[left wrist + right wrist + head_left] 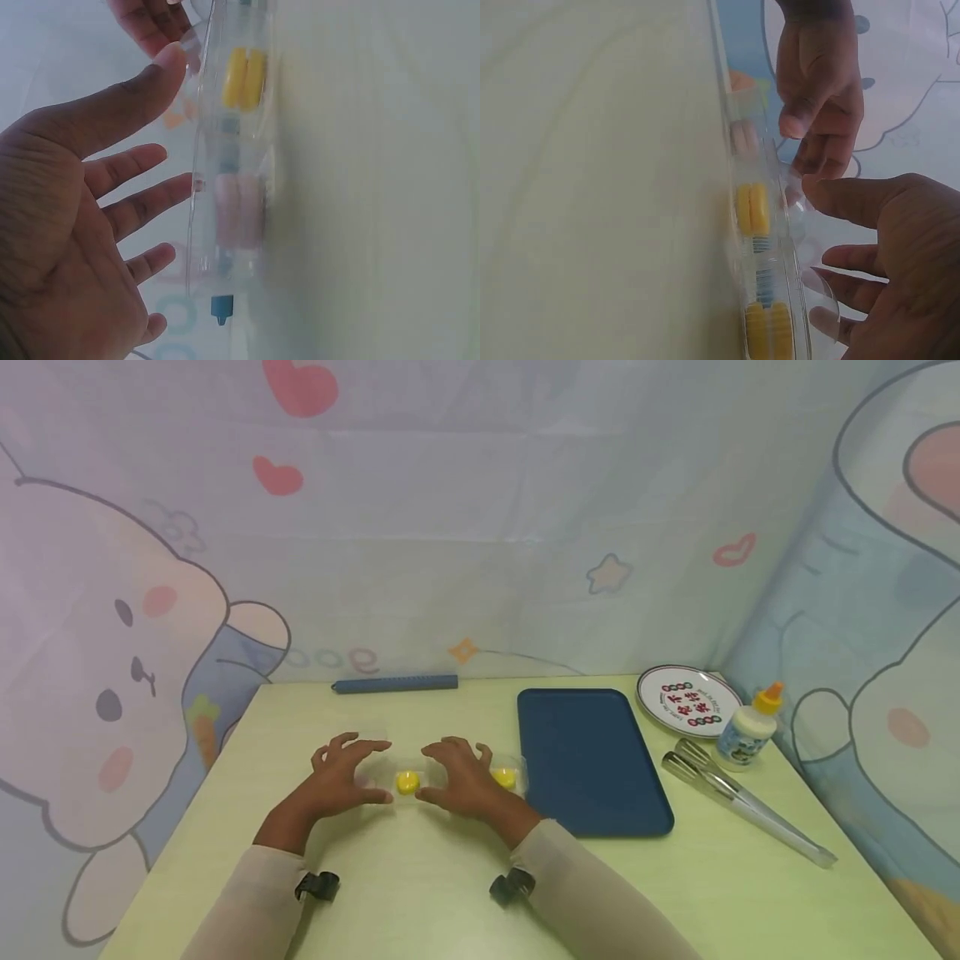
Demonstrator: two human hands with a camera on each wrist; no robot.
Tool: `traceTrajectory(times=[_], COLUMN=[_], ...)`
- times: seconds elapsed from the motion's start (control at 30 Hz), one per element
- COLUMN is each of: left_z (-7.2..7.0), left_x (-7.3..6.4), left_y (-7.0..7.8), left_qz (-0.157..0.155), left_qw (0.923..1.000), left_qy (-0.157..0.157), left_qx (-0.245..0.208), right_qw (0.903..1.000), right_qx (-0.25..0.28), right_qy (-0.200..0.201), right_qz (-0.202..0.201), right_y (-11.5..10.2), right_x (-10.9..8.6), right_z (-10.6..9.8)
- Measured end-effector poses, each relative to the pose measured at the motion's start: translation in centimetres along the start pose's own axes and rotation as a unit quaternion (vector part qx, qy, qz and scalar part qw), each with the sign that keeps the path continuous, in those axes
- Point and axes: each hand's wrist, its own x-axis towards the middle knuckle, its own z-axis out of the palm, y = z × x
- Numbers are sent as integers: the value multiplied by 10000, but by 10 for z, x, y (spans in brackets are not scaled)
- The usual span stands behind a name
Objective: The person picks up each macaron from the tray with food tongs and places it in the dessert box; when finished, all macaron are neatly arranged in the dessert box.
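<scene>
A long clear plastic box [517, 768] lies on the table with macarons in it. One yellow macaron [407, 782] sits between my hands, another yellow macaron [769, 330] at the right end and a pale pink macaron [240, 210] at the left. My left hand [337, 781] is over the left part, fingers spread and gently bent, nothing held. My right hand [462, 781] arches over the box to the right of the middle macaron. In the right wrist view its fingers lie behind curved clear plastic [821, 289]; whether they touch it I cannot tell.
A dark blue tray [592, 760] lies right of the box. Beyond it are a printed plate [688, 702], a white bottle [746, 735] with a yellow cap and metal tongs [750, 806]. A blue-grey stick-like object [395, 684] lies along the back edge by the curtain.
</scene>
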Motion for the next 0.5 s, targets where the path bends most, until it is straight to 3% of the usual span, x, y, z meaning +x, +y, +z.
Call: traceTrajectory(times=[0.27,0.5], left_z=[-14,-24], left_x=[4,5], left_y=[-15,-27], left_qz=[-122,-315], left_qw=[9997,9987], left_qy=[175,317], left_qx=[124,251], right_qw=[9999,9977], right_qx=[-11,-416], right_qy=[-140,-524], right_qz=[16,46], right_y=[-2,-8], right_x=[10,22], right_z=[-4,-6])
